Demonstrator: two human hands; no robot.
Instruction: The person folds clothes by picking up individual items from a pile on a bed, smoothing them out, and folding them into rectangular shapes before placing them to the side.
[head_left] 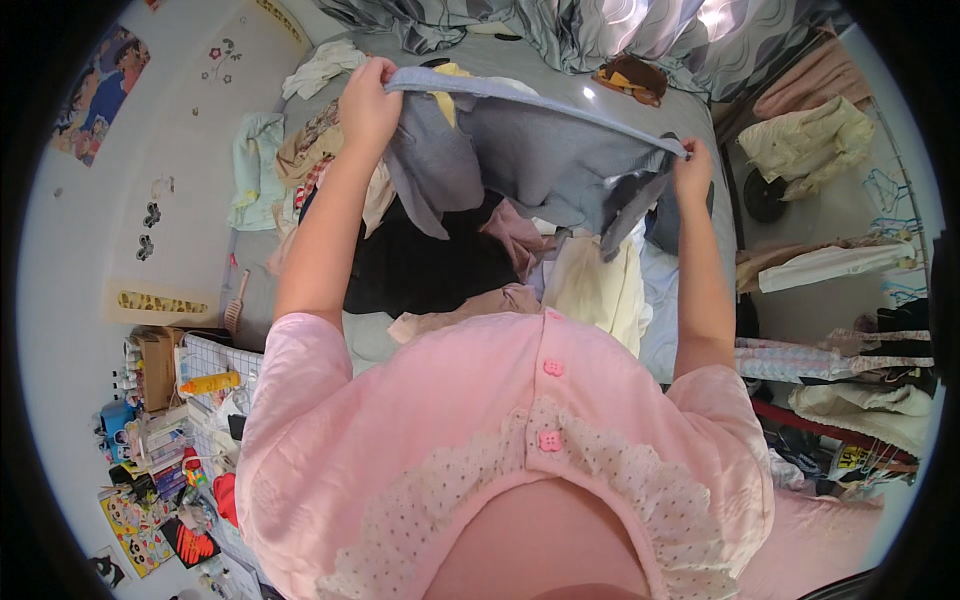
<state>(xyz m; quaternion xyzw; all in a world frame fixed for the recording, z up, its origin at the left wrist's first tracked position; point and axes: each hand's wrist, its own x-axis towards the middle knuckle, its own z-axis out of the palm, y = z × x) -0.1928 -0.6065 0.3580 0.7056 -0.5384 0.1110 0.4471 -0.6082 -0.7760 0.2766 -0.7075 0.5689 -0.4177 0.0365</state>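
Observation:
Stretched between my two hands is a grey-blue garment (560, 140), raised over the bed with its loose parts hanging down. My left hand (370, 105) is closed on one end of its upper edge. At the other end, my right hand (691, 172) pinches the corner, a little lower than the left. Which kind of garment it is cannot be made out. Beneath it lie a black garment (430, 265), a dusty pink cloth (517, 238) and a cream garment (597, 280). A mint-green garment (260, 165) lies beyond my left forearm.
Clothes are heaped across the grey bed (560, 62). A brown bag-like item (632, 78) rests at its far right, before grey curtains (620, 30). Clothes and hangers (885, 190) line the right side. At left are a hairbrush (238, 305) and a cluttered wire rack (215, 360).

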